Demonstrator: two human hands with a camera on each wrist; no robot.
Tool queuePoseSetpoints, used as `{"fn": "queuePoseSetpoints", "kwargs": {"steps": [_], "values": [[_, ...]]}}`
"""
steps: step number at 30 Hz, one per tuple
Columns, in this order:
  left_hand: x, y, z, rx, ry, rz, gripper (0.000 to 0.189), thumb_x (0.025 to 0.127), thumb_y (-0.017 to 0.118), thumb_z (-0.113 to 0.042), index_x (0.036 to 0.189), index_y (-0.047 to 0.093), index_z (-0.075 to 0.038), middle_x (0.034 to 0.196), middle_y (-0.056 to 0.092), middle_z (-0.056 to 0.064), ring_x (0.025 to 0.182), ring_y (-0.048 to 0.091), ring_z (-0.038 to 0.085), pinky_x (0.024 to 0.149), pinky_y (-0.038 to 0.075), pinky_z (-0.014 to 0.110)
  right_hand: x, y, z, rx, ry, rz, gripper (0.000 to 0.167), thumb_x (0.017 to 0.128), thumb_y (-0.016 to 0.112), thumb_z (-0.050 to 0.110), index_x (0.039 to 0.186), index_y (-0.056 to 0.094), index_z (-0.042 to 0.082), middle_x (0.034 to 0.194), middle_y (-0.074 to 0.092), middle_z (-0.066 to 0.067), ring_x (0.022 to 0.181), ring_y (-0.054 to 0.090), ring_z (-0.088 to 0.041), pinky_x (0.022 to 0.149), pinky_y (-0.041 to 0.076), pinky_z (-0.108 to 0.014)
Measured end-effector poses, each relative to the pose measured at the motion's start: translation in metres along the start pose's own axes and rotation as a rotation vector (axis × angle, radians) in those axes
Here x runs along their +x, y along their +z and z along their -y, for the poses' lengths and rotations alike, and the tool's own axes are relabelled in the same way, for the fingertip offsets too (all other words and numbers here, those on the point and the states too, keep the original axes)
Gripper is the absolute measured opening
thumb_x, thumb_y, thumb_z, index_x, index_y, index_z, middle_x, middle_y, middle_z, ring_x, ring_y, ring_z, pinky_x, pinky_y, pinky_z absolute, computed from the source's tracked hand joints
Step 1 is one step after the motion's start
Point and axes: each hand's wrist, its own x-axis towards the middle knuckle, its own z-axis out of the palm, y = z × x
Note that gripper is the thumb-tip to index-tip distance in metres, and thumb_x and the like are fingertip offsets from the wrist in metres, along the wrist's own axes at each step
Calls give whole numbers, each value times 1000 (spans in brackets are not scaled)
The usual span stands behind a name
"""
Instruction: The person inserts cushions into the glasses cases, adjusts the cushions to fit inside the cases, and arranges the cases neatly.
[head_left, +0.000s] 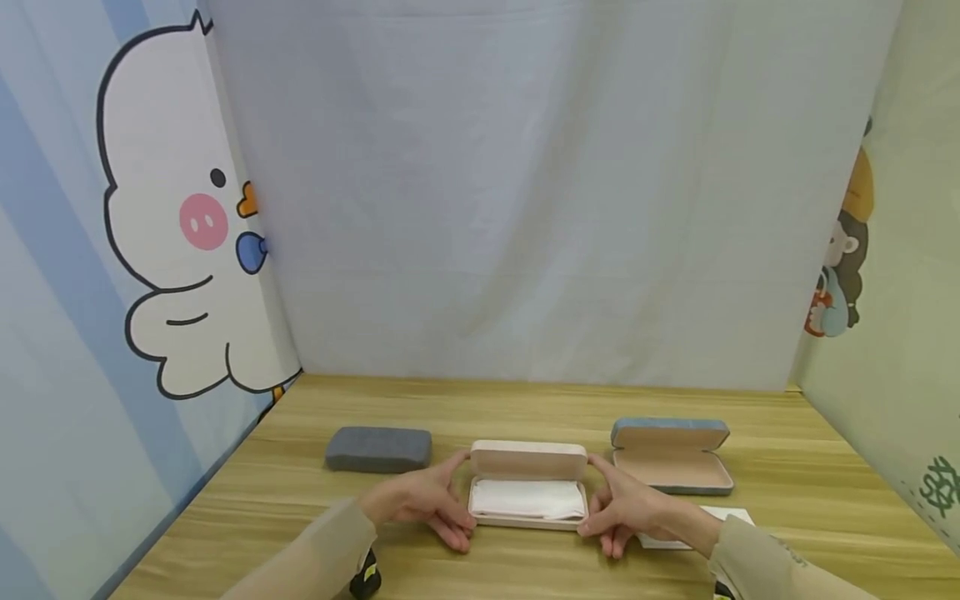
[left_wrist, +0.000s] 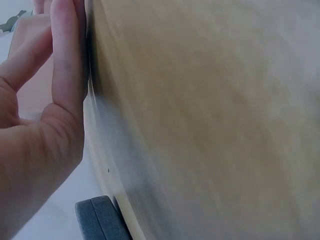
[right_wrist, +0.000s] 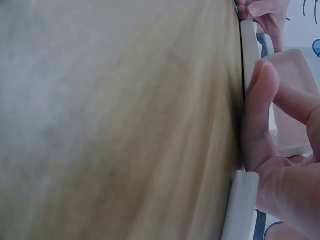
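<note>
In the head view a pale pink glasses case [head_left: 528, 461] stands on the table with its lid raised. A folded white cloth [head_left: 528, 498] fills its base. My left hand [head_left: 426, 500] grips the left end, forefinger up by the lid and thumb low near the front corner. At the opposite end my right hand [head_left: 626, 507] holds on the same way. The right wrist view shows the right thumb [right_wrist: 262, 90] along the case's edge, with the lid's pink inside [right_wrist: 290, 100] behind it. From the left wrist, my fingers [left_wrist: 67, 55] cover much of the case.
A closed grey glasses case [head_left: 378, 450] lies to the left. On the right sits an open blue glasses case [head_left: 671, 475] with a pinkish lining. A flat white item [head_left: 663, 543] lies partly hidden beneath my right hand and wrist. Curtains [head_left: 525, 208] border the wooden table.
</note>
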Motion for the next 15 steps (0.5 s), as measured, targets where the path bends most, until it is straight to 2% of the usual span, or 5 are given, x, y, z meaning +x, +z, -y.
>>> {"fn": "queuePoseSetpoints", "kwargs": {"steps": [3,5,10,15], "values": [[0,4,0,17,23,-21,108,82,66,11,153,-9,-22,75,70,18,59,70,24,60,63,38,1,2,-1,-6,1,-30,120,82,75,6,149,-24,11,73,60,-5,49,59,-8,46,55,-22],[2,7,0,42,39,-46,105,80,68,11,152,-2,-21,73,70,20,55,69,23,55,62,36,1,2,-1,-12,4,-41,122,81,76,7,149,-26,11,73,60,-5,48,59,-8,46,55,-23],[6,15,1,182,86,-164,100,72,79,7,145,12,-13,59,64,16,42,63,19,41,57,32,3,5,-1,-39,6,-71,125,79,78,7,149,-26,11,73,61,-7,46,58,-8,43,54,-23],[7,23,-1,325,113,-229,102,68,86,-5,140,13,-8,48,58,9,33,54,14,30,48,28,3,10,2,-112,5,-109,128,77,80,12,148,-27,9,67,62,-6,41,55,-6,39,51,-22]]}}
